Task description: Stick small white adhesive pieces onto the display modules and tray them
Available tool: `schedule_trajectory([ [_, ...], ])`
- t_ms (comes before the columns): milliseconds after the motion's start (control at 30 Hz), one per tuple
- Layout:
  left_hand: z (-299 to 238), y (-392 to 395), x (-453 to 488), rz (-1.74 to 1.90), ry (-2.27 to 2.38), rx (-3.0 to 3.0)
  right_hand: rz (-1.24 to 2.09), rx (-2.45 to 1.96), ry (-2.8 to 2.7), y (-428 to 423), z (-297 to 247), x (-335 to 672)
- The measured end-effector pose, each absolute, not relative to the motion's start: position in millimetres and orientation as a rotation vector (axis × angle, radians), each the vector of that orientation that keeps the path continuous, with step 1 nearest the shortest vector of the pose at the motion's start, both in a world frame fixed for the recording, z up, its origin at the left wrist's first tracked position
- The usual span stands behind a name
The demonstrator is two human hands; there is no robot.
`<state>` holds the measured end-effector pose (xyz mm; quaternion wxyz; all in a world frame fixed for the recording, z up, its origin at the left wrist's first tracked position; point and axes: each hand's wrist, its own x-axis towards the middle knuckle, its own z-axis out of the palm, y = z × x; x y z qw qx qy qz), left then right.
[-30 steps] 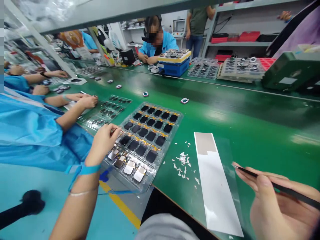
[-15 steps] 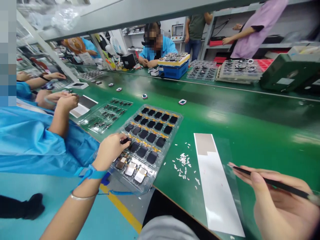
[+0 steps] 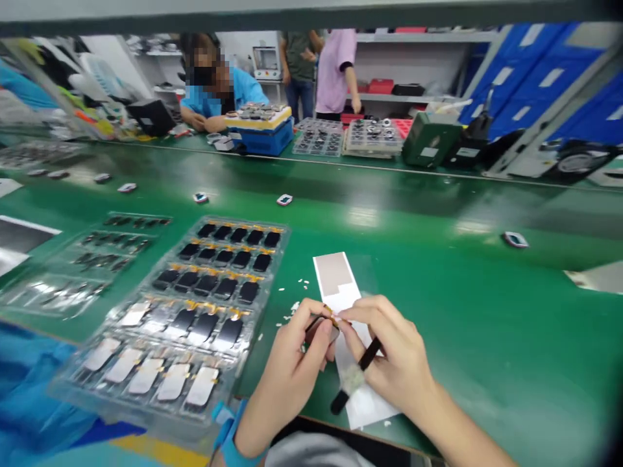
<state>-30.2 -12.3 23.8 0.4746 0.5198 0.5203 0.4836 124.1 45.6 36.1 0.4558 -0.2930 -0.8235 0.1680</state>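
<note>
Close together over the white sheet, my two hands meet at a small display screen (image 3: 318,332) with an orange flex cable. My left hand (image 3: 294,363) is closed around the screen's edges. With thumb and forefinger, my right hand (image 3: 394,353) pinches at the screen's cable end; whatever tiny thing lies between the fingertips is unclear. Black tweezers (image 3: 368,354) stay tucked in the right palm, their rear end slanting down and left. Beneath lies a white liner sheet (image 3: 372,415) with a beige block at its far end. Small white cut pieces (image 3: 294,306) lie left of it, partly covered by my left hand.
A clear tray (image 3: 253,324) of dark and white-backed screens stands to the left, another tray (image 3: 73,292) beyond it. Several small watch-like parts (image 3: 285,200) dot the green bench. A co-worker (image 3: 219,91) sits opposite behind a blue box (image 3: 265,139). A shelf edge crosses overhead.
My left hand has come from the tray to the white sheet with a screen. My right hand has moved in to meet it, its tweezers turned back into the palm. The view has swung right.
</note>
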Motion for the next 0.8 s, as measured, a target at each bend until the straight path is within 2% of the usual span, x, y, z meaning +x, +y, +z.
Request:
schedule_trajectory([
  [167,7.7,5.1,-26.3,1.210,1.276,1.355,0.133,-0.752,-2.154,51.5,17.1,136.4],
  [400,1.9,13.3,-24.6,1.186,1.401,1.416,0.058,-0.755,-2.293,61.2,12.6,138.2],
  [600,-0.9,16.1,-23.0,1.194,1.469,1.385,0.180,-0.786,-2.236,60.1,11.3,136.9],
  [800,-3.9,16.6,-22.2,1.220,1.471,1.371,-0.008,-0.796,-2.215,54.0,11.0,135.9],
])
